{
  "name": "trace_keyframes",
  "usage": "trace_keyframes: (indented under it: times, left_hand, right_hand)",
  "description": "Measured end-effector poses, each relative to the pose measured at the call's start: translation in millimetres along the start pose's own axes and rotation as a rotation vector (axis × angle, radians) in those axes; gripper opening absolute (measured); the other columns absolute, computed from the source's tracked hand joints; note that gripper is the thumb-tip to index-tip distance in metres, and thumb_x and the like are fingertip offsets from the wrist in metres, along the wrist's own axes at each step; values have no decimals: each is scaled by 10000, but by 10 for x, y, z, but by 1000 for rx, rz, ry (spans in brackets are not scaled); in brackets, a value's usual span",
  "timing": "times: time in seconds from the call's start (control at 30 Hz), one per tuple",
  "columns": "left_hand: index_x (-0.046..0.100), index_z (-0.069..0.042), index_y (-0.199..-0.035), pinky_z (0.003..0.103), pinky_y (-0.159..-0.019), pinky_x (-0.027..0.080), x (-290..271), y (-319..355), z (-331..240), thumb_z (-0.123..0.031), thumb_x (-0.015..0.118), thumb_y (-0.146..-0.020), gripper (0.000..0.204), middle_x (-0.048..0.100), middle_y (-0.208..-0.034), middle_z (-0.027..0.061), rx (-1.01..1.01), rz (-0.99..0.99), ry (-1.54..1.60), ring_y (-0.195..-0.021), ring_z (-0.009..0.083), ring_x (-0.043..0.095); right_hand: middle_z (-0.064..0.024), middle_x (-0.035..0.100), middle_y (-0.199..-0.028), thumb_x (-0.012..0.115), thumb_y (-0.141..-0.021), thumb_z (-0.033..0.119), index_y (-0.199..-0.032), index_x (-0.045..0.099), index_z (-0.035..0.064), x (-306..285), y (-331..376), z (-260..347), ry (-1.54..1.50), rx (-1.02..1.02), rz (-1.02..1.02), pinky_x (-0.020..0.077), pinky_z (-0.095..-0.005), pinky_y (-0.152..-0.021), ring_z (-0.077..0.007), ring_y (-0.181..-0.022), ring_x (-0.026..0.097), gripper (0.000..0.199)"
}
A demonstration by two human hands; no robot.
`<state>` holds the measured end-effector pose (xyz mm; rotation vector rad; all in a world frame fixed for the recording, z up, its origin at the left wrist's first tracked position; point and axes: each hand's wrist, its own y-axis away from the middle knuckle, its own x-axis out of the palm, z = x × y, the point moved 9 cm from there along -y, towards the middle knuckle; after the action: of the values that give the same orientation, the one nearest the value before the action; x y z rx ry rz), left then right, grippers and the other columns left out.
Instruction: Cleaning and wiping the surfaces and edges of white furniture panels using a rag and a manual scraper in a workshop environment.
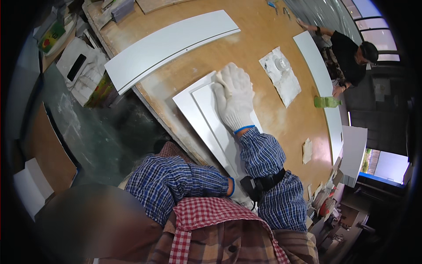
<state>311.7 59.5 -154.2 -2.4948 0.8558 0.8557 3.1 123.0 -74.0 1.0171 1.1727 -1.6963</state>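
A long white board (pixel 176 46) overhangs the worktable's (pixel 274 138) left edge. Next, a white panel (pixel 220 138) with a stepped border lies near that edge. The gloved left hand (pixel 238 193) is mostly hidden, its grip unclear; the gloved right hand (pixel 234 97) lies flat atop the panel, fingers extended. Bare tabletop separates it from white paper (pixel 288 88).

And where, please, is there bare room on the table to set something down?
Bare tabletop shows between the upper-left panel and the crumpled sheet, and between that sheet and the cream scrap. Crowded spots: the framed panel under the right hand, and the right-side panel near the green bottle.
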Motion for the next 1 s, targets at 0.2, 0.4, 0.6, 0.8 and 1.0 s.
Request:
trace_keyframes:
  times: [0.2, 0.4, 0.6, 0.8, 1.0]
  left_hand:
    - [735, -162, -1204, 407, -815, 609, -499, 569, -55, -237, 625, -971, 269, 739, -1125, 59, 12, 252, -128, -1070, 264, 713]
    - [740, -85, -1126, 401, -1038, 573, -1941, 2088, -39, -189, 712, -927, 226, 728, -1210, 103, 113, -543, -29, -1174, 296, 693]
    - [678, 31, -1380, 327, -1045, 519, -3114, 3577, 701, -121, 603, -1076, 348, 735, -1320, 131, -710, -1064, 8, -1186, 202, 683]
    - [667, 58, -1377, 343, -1122, 463, -3420, 3212, 833, -133, 566, -1091, 358, 711, -1367, 158, -647, -999, -14, -1278, 214, 638]
    - [626, 38, -1444, 349, -1157, 443, -3159, 2439, 983, -181, 535, -1121, 401, 658, -1461, 151, -559, -706, 0, -1356, 226, 603]
  right_hand:
    - [-170, 595, -1364, 775, -818, 272, -1229, 638, 78, -156, 693, 371, -36, -214, 103, 410, -551, -1090, -400, -1272, 547, 475]
    - [-187, 630, -1375, 757, -858, 198, -1247, 643, 15, -691, 2313, -373, 170, 304, -49, 372, -547, -1185, -420, -1367, 531, 445]
    - [-178, 628, -1224, 659, -933, 264, -1195, 659, 75, -398, 1549, -295, 249, 380, -206, 402, -540, -1058, -396, -1193, 556, 322]
    - [-161, 644, -1065, 662, -827, 229, -971, 676, 69, -68, 81, 352, -32, 392, -179, 468, -466, -920, -320, -1025, 608, 215]
    - [-158, 623, -1198, 654, -918, 285, -1120, 654, 88, -327, 1060, 477, 59, 324, -297, 436, -513, -1072, -344, -1174, 576, 282]
